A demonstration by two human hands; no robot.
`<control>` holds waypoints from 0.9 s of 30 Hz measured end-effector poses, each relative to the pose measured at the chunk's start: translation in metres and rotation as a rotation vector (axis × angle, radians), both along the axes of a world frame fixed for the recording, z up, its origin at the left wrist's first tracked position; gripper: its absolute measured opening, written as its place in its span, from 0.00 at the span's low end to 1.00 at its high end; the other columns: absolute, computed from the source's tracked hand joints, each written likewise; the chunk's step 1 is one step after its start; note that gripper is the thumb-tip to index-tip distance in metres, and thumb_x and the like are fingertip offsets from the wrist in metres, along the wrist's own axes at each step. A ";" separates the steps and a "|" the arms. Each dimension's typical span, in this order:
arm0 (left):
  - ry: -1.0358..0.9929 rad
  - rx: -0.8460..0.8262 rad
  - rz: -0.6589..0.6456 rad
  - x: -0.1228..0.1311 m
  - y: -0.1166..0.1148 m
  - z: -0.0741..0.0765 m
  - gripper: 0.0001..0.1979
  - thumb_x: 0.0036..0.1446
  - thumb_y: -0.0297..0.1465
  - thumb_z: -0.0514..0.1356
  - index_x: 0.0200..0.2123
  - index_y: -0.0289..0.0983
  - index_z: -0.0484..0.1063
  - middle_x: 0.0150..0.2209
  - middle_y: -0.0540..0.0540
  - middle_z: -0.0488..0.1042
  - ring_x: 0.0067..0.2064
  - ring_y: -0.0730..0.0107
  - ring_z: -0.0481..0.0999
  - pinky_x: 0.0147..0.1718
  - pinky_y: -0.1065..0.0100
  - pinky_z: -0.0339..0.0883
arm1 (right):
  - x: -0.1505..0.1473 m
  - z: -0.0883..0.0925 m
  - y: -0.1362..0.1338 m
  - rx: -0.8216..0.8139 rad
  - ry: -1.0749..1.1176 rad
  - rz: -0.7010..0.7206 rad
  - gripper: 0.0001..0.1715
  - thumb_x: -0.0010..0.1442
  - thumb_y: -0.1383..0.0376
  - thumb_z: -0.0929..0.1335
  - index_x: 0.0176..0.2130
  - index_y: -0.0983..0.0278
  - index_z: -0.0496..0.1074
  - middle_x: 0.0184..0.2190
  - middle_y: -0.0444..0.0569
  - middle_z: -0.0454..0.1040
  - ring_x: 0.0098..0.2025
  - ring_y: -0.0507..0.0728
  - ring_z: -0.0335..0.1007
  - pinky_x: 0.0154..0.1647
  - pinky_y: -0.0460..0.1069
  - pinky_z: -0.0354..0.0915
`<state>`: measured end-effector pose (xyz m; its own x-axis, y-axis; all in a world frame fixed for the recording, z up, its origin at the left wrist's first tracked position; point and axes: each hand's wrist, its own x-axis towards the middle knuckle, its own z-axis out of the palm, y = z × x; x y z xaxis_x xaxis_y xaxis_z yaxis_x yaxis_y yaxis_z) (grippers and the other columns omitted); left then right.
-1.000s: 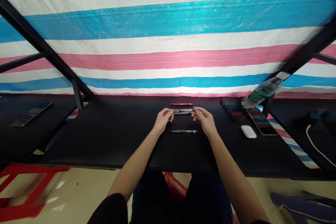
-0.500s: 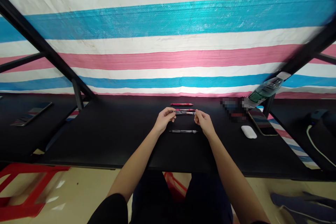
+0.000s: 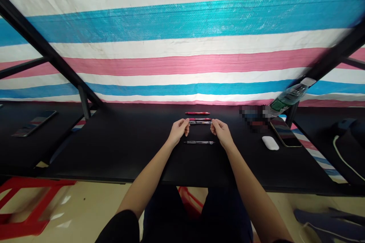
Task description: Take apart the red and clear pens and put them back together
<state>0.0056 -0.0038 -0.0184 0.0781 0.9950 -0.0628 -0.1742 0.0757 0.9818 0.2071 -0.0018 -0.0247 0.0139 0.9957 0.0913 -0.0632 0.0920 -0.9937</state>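
Between my two hands a clear-barrelled pen (image 3: 200,122) with a dark grip lies crosswise. My left hand (image 3: 178,131) pinches its left end, and my right hand (image 3: 220,131) pinches its right end, fingers curled. Just behind it is a red pen (image 3: 199,119), its ends partly hidden by my fingers. Farther back another red pen (image 3: 197,113) rests on the black table (image 3: 128,140), parallel to the others. Nearer to me, a second clear pen (image 3: 199,142) lies crosswise below my hands, touched by neither.
On the right are a white earbud case (image 3: 270,143), a phone (image 3: 285,133) and a tilted plastic bottle (image 3: 289,98). Another phone (image 3: 34,123) lies on the left table. Striped sheeting (image 3: 182,66) hangs behind, between black metal bars (image 3: 51,59). A red stool (image 3: 31,212) stands at lower left.
My left hand's fingers have shifted slightly around the pen's left end. My right hand stays almost where it was; the other pens have not moved.
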 end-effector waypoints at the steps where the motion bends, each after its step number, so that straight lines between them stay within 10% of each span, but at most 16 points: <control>1: 0.005 0.012 -0.006 0.000 0.000 0.000 0.21 0.53 0.47 0.62 0.24 0.34 0.66 0.19 0.52 0.63 0.19 0.80 0.63 0.16 0.74 0.57 | 0.000 0.001 0.000 -0.001 -0.009 -0.001 0.28 0.55 0.44 0.68 0.21 0.62 0.61 0.17 0.40 0.58 0.19 0.47 0.52 0.18 0.45 0.49; 8: -0.051 0.054 -0.009 0.000 -0.001 0.003 0.16 0.50 0.37 0.66 0.38 0.36 0.68 0.25 0.51 0.68 0.24 0.76 0.68 0.19 0.74 0.61 | 0.000 -0.001 0.001 0.007 0.029 -0.017 0.27 0.55 0.45 0.68 0.21 0.62 0.61 0.16 0.39 0.57 0.19 0.47 0.51 0.17 0.45 0.48; 27: 0.085 0.002 -0.034 0.002 -0.001 0.001 0.23 0.54 0.50 0.60 0.23 0.34 0.65 0.20 0.50 0.65 0.20 0.79 0.62 0.16 0.74 0.53 | 0.000 0.000 0.001 0.003 0.023 -0.012 0.27 0.54 0.44 0.68 0.21 0.62 0.61 0.17 0.40 0.58 0.19 0.48 0.53 0.17 0.45 0.49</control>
<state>0.0073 -0.0050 -0.0177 0.1066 0.9919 -0.0690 -0.0874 0.0785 0.9931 0.2070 -0.0012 -0.0249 0.0279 0.9952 0.0940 -0.0852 0.0960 -0.9917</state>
